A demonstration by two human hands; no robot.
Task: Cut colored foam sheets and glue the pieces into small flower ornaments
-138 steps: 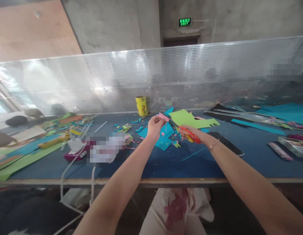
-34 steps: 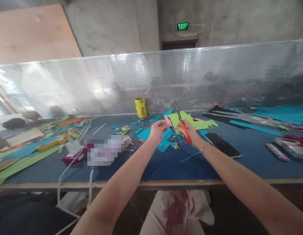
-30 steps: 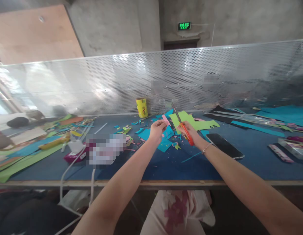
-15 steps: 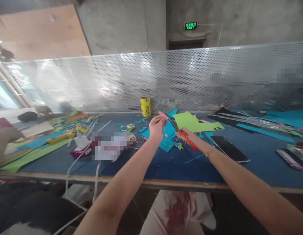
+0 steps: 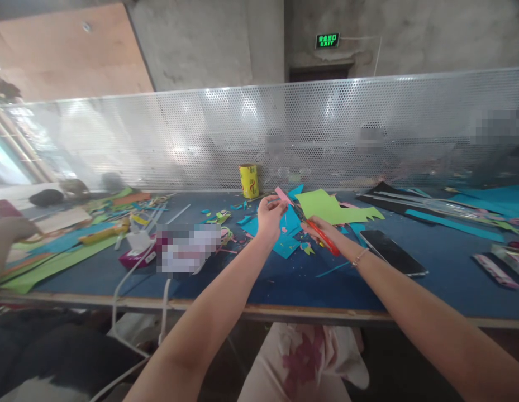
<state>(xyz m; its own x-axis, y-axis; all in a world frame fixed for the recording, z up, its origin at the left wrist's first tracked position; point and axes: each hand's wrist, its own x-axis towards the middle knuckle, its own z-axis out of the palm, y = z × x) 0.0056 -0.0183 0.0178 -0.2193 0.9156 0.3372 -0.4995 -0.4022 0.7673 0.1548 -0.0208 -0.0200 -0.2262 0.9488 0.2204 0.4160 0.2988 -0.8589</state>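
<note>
A small strip of pink paper is pinched in the fingers of my left hand, above the middle of the table. My right hand grips red-handled scissors, their blades pointing up and left toward the pink paper. Whether the blades touch the paper I cannot tell. Blue paper pieces lie beneath both hands, with tiny scraps around them. Just beyond my right hand is a sheet of light green paper with a jagged cut end.
A yellow cylinder stands by the perforated metal screen. Right of my arm lies a black phone. White cables run from a purple device over the table's front edge. Coloured paper is strewn at left, near another person's arm.
The pink strip has tilted more upright and shifted slightly right in my left fingers. My right hand, on the scissors, has barely moved.
</note>
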